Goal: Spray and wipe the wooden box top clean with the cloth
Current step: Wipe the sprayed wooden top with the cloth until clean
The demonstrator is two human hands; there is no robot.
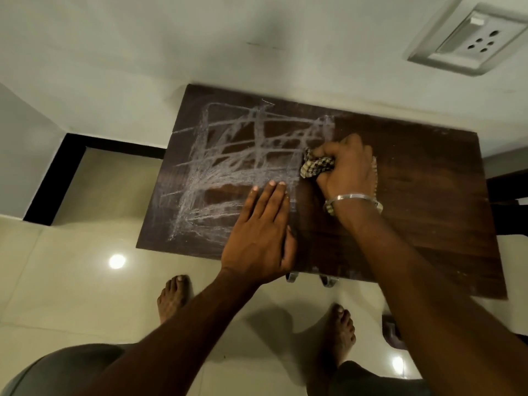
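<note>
- Beige-checked cloth (314, 166) is bunching inside the right hand (343, 170), whose fingers are curling tightly round it, likely to press hard near the centre of the wooden box top (414, 195).
- Left hand (261, 232) is lying flat, fingers straight and together, near the top's front edge, probably steadying the box.
- Chalky scribbles (243, 167) are covering the top's left half; its right half is showing clean dark grain.

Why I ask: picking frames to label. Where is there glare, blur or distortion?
Head view: lamp glare puts two bright spots on the floor tiles; the wooden box top has a blurred far edge; wide-angle distortion tilts the wall socket; the cloth in the right hand is fairly sharp.
</note>
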